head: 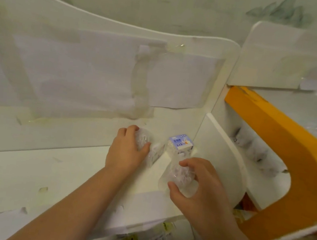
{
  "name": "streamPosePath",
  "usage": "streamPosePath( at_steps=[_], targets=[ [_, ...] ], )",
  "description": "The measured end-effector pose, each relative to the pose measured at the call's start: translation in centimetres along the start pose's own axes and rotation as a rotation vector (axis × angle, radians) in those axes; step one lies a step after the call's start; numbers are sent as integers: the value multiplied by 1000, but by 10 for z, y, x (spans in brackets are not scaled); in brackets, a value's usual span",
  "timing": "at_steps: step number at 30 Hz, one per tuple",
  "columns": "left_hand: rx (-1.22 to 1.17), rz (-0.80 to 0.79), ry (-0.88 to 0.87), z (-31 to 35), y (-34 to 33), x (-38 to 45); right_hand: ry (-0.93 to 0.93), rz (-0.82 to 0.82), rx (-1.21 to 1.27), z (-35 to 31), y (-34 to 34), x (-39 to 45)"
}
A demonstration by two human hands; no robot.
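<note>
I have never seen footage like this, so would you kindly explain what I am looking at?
There is no machine here: a camera worn on a person's head looks down at their two bare hands. The left hand grips the left pack, wrapped in clear plastic; the right hand grips the right pack, wrapped likewise. Both are at a white shelf. Between them, further back, stands a blue-labelled pack. Sheets of paper are taped to the back panel, and an orange rail curves away on the right.
</note>
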State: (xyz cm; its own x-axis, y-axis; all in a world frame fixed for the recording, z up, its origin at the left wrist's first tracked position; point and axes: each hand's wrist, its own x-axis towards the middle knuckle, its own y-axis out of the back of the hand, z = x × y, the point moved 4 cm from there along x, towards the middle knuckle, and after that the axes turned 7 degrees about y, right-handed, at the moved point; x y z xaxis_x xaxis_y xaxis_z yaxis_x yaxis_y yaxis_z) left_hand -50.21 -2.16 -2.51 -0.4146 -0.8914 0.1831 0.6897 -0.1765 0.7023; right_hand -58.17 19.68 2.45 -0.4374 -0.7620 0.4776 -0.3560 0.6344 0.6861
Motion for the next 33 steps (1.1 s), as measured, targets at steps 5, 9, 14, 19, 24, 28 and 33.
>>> streamPosePath(
  at_steps=[5, 9, 14, 19, 24, 28, 33],
  targets=[
    [-20, -21, 0, -5, 8, 5, -11, -15, -12, 5, 5, -5],
    [-64, 63, -13, -4, 33, -10, -31, -20, 5, 8, 12, -4],
    [-108, 141, -51, 14, 58, -44, -57, -13, 70, 10, 29, 0],
    [-118, 173, -68, 43, 65, -91, 10, -7, 179, 17, 49, -6],
    [-89, 159, -106, 86, 52, -149, 41, -48, 222, 33, 83, -39],
    [-106, 151, -93, 129, 27, -202, 70, -91, 221, 54, 126, -75],
    [-111, 130, -124, 193, -18, -263, 89, -123, 273, 95, 199, -121]
  ],
)
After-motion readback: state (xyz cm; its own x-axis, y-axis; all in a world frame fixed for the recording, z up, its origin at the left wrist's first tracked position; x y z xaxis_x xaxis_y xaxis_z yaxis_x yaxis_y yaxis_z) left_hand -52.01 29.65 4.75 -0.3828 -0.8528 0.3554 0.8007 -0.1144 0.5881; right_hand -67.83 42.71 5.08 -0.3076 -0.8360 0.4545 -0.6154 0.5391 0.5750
